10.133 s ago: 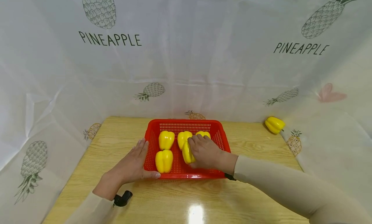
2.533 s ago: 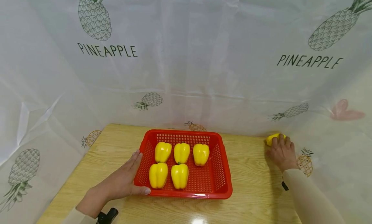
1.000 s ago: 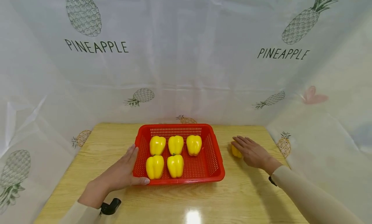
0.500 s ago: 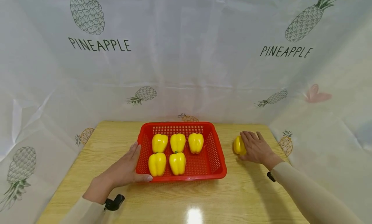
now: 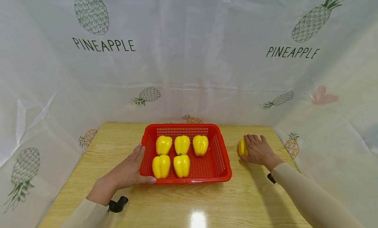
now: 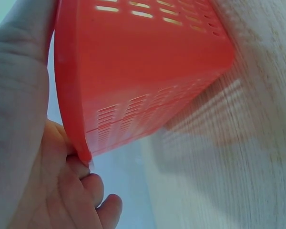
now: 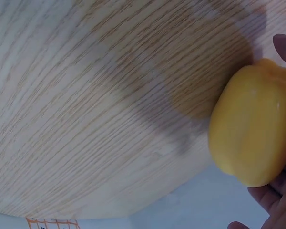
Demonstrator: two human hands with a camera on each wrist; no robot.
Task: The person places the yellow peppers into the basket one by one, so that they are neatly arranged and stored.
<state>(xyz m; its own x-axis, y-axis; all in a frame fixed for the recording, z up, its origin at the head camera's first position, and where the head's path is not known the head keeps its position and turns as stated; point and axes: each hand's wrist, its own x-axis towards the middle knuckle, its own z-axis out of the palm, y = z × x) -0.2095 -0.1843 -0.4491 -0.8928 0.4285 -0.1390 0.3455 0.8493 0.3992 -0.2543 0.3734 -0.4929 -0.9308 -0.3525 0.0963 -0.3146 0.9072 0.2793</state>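
In the head view, a red plastic basket (image 5: 185, 180) with slotted walls stands mid-table, holding several yellow bell peppers: three in the back row, including a right one (image 5: 200, 145), and two in front, including a left one (image 5: 161, 167). My left hand (image 5: 125, 172) grips the basket's front-left corner, thumb on the front rim and fingers along the left rim; the left wrist view shows fingertips at the rim. To the right of the basket, my right hand (image 5: 258, 151) holds another yellow bell pepper (image 7: 251, 126) between thumb and fingers, low at the tabletop. Its far side is hidden by the hand.
The light wood table (image 5: 165, 205) ends at a pale curtain (image 5: 189, 57) printed with pineapples, which hangs behind and along both sides. Inside the basket, bare slotted floor (image 5: 203, 169) shows at the front right. Black wrist straps (image 5: 118, 204) sit on both arms.
Earlier, my right hand set a pepper in the basket, then reached to the far right corner and brought the last pepper leftward beside the basket. Over the last half second, hardly anything moved.
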